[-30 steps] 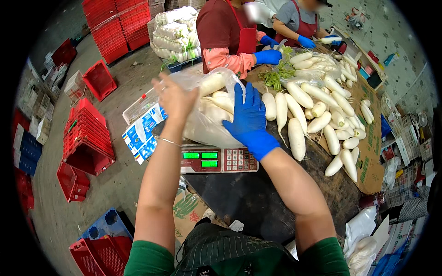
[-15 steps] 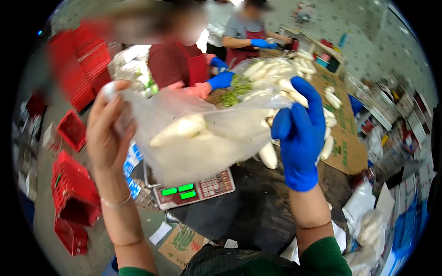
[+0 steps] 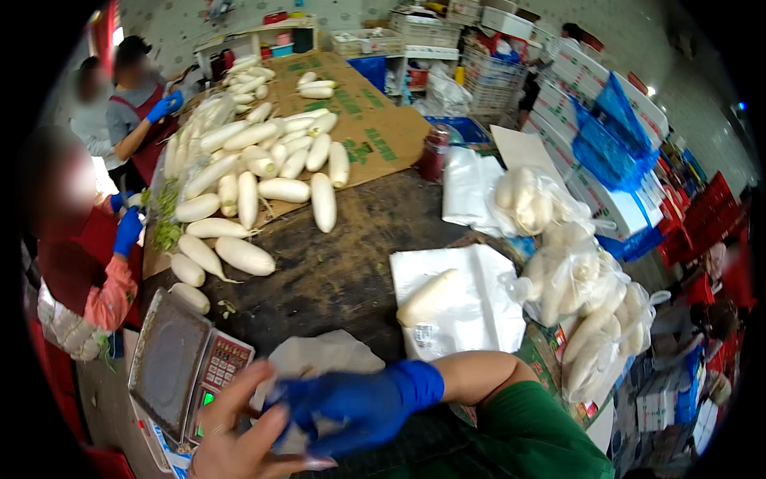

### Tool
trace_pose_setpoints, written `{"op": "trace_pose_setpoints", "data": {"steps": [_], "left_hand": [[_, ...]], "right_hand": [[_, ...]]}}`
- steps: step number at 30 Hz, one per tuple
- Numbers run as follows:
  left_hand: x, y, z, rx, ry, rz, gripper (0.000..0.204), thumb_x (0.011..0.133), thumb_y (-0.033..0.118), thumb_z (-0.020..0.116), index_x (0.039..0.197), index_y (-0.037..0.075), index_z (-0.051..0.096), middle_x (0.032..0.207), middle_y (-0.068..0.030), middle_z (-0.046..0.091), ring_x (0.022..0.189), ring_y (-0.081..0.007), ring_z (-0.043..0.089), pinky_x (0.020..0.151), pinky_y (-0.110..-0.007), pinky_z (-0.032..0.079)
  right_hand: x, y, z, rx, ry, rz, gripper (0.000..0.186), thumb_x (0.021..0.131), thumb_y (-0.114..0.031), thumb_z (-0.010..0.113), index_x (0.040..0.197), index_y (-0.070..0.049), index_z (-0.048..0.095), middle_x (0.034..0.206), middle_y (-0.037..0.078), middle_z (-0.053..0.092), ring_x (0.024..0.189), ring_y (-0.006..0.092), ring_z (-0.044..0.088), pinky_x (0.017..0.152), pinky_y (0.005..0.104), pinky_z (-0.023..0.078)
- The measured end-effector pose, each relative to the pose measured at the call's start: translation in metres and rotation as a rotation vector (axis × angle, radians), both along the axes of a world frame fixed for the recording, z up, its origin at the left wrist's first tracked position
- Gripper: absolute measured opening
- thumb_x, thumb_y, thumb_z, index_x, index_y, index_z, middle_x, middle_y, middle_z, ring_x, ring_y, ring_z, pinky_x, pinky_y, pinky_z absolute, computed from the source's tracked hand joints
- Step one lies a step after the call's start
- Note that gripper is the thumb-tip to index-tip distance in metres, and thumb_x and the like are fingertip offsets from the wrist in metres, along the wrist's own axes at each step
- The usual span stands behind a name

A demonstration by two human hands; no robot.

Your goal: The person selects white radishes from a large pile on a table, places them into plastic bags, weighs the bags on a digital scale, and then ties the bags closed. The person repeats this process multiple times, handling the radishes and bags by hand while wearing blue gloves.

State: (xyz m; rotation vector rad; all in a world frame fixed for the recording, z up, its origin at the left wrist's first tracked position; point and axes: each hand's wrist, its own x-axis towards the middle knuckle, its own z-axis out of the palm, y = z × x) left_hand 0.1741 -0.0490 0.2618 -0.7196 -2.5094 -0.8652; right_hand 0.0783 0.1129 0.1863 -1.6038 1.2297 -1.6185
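Low in the view, my bare left hand (image 3: pixel 235 427) and my blue-gloved right hand (image 3: pixel 355 407) meet, their fingers overlapping. A translucent plastic bag (image 3: pixel 325 350) is gathered at them, its cloudy film bulging out beyond the glove. The glove is closed and smeared by motion. My left fingers curl around its front, and their exact hold on the bag is partly hidden. What lies inside the bag is covered by my hands. Just left of them stands a weighing scale (image 3: pixel 166 359) with a bare metal tray and a lit green display.
White radishes (image 3: pixel 263 152) lie heaped on cardboard (image 3: pixel 383 128) across the dark table. Right of my hands, one radish (image 3: pixel 428 297) rests on a stack of white bags (image 3: pixel 479 319). Bagged radishes (image 3: pixel 574 279) line the right edge. Two gloved co-workers (image 3: pixel 80 239) (image 3: pixel 144 120) work at left.
The view has swung right. My hands, raised and spread apart with the radish bag stretched between them, have come down and together near my body, gathering the bag.
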Motion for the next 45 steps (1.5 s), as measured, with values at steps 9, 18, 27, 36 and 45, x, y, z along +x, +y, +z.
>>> {"op": "trace_pose_setpoints", "data": {"steps": [9, 18, 27, 36, 45], "left_hand": [[-0.003, 0.025, -0.019, -0.073, -0.265, 0.035, 0.057, 0.062, 0.040, 0.080, 0.097, 0.006, 0.051, 0.058, -0.0011, 0.047, 0.049, -0.0136, 0.052, 0.044, -0.025, 0.041], [0.009, 0.001, -0.103, 2.147, -1.167, 0.695, 0.024, 0.086, 0.023, 0.039, 0.072, 0.008, 0.052, 0.044, 0.0028, 0.038, 0.034, -0.0099, 0.033, 0.030, -0.023, 0.027], [0.061, -0.127, -0.269, 1.739, -1.007, 0.702, 0.028, 0.085, 0.029, 0.053, 0.069, 0.008, 0.047, 0.044, 0.0007, 0.037, 0.032, -0.0080, 0.031, 0.031, -0.023, 0.024], [0.008, 0.013, -0.082, 0.908, -0.612, 0.427, 0.048, 0.086, 0.016, 0.056, 0.129, 0.010, 0.033, 0.083, -0.0098, 0.061, 0.067, -0.0143, 0.062, 0.043, -0.020, 0.042], [-0.006, -0.049, -0.131, 1.817, -0.885, 0.422, 0.028, 0.089, 0.022, 0.049, 0.104, -0.001, 0.053, 0.080, -0.0169, 0.063, 0.071, -0.0239, 0.064, 0.052, -0.030, 0.053]], "right_hand": [[0.009, 0.021, -0.033, 0.028, 0.576, -0.481, 0.041, 0.077, -0.024, 0.059, 0.115, -0.009, 0.053, 0.138, 0.021, 0.029, 0.120, 0.0374, 0.036, 0.097, 0.0483, 0.031], [-0.012, -0.037, -0.071, -0.007, 0.803, -0.537, 0.035, 0.076, -0.021, 0.057, 0.109, -0.012, 0.058, 0.111, 0.007, 0.053, 0.098, 0.0253, 0.051, 0.084, 0.0407, 0.040], [-0.089, 0.073, -0.163, 1.018, -0.190, 0.274, 0.029, 0.084, -0.026, 0.058, 0.099, -0.002, 0.059, 0.096, 0.013, 0.056, 0.089, 0.0233, 0.054, 0.079, 0.0330, 0.043], [-0.022, 0.022, -0.060, 0.523, -0.891, 0.096, 0.037, 0.090, -0.023, 0.051, 0.119, -0.001, 0.050, 0.113, 0.012, 0.056, 0.103, 0.0156, 0.054, 0.092, 0.0270, 0.041], [0.002, -0.006, -0.077, 0.899, -0.449, 0.252, 0.042, 0.084, -0.046, 0.055, 0.076, -0.006, 0.066, 0.063, 0.004, 0.056, 0.063, 0.0139, 0.050, 0.060, 0.0283, 0.042]]}}
